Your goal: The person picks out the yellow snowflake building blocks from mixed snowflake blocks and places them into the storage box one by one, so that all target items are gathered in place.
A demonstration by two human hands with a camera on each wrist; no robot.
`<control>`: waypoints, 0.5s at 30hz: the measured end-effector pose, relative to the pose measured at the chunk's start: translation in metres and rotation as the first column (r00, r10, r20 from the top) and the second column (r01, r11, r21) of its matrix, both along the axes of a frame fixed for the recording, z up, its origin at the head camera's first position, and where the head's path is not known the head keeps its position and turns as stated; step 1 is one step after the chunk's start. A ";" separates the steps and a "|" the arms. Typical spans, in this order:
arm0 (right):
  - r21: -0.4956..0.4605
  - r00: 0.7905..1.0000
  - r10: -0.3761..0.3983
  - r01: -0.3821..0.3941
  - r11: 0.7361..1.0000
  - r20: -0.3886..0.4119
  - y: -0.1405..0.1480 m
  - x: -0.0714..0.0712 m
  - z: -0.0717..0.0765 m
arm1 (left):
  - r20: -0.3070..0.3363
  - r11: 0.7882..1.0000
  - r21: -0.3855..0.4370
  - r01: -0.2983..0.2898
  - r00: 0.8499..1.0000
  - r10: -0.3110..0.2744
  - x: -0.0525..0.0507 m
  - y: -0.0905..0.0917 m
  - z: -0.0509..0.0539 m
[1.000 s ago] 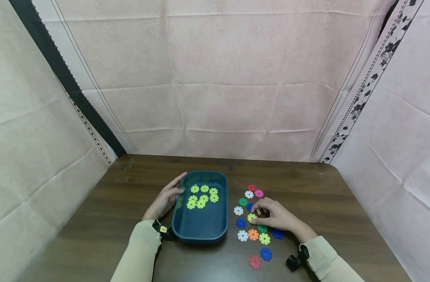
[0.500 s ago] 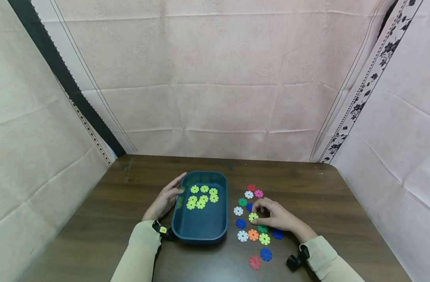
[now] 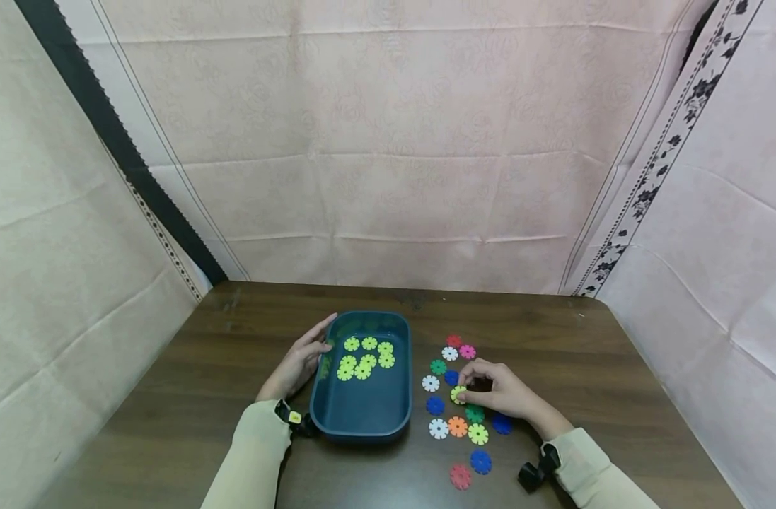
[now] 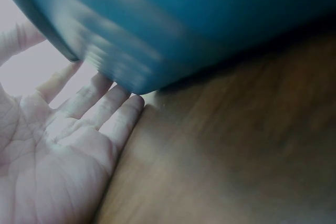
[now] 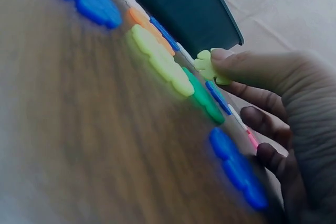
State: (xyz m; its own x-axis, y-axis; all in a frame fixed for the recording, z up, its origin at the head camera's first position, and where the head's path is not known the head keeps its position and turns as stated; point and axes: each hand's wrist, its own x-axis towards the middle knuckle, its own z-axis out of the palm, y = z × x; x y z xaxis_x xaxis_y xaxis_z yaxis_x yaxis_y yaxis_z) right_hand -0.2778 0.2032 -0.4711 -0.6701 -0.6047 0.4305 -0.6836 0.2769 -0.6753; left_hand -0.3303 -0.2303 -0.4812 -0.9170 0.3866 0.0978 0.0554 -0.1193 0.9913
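My right hand (image 3: 504, 391) pinches a yellow-green flower-shaped disc (image 5: 206, 66) between thumb and fingers, just above the loose discs on the table. In the right wrist view the disc is tilted and partly covered by the thumb. My left hand (image 3: 297, 363) rests against the left side of a dark teal tray (image 3: 362, 417), its fingers nearly straight along the outer wall (image 4: 157, 30). Several yellow-green discs (image 3: 363, 370) lie flat in the tray's far half.
Right of the tray lie loose discs: white (image 3: 438, 428), orange (image 3: 457, 426), blue (image 3: 481, 461), red (image 3: 460, 476), green (image 3: 474, 413), pink (image 3: 467, 351) and another yellow-green disc (image 3: 478, 434). The brown wooden table (image 3: 171, 424) is bounded by pale cloth walls (image 3: 394, 177).
My right hand has drawn slightly to the right, and the yellow-green disc has come along in its pinch. The left hand and the tray stay in place.
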 end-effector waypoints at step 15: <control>-0.062 0.999 -0.032 0.030 0.998 -0.023 -0.001 0.002 0.004 | 0.000 1.000 0.019 0.007 1.000 -0.007 0.001 0.000 -0.001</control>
